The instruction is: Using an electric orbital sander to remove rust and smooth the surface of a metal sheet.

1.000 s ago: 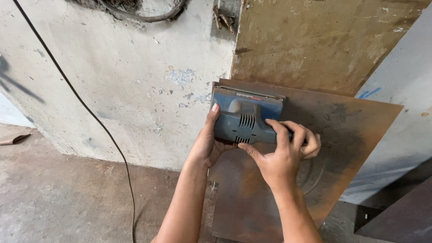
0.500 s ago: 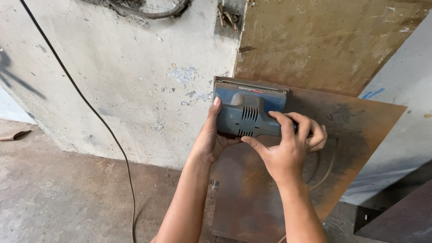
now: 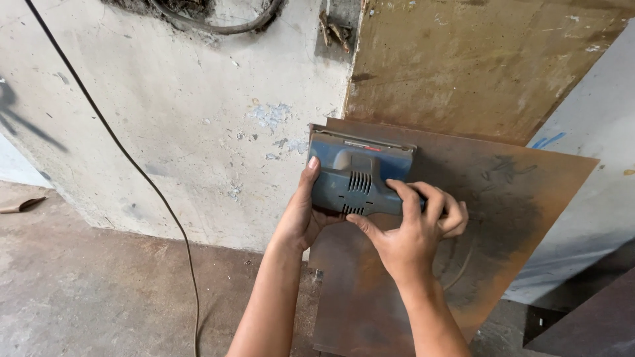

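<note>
We note a blue-grey electric palm sander with a rectangular base (image 3: 357, 177) at centre frame, pressed flat against the upper left corner of a rusty brown metal sheet (image 3: 503, 218) that leans against the wall.

Left hand (image 3: 305, 215): palm on the sander's left side, thumb up along its left edge; the rest of its fingers are hidden behind the body, clamped on the tool as far as we can see.

Right hand (image 3: 410, 231): fingers (image 3: 430, 198) wrapped over the rear grip of the sander from the right, thumb under its lower edge, clenched on the tool.

The sheet shows a darker, smudged patch to the right of the right hand, with faint curved marks below it.

Behind the sheet, upper right of the frame, stands a larger yellowish-brown stained board (image 3: 476, 59). A pale grey panel (image 3: 595, 198) fills the right edge.

Left half of the frame: rough whitewashed concrete wall (image 3: 172, 119) with flaked spots. A thin black cable (image 3: 126, 158) runs down it from the upper left to the dusty concrete floor (image 3: 92, 291) at lower left.
</note>
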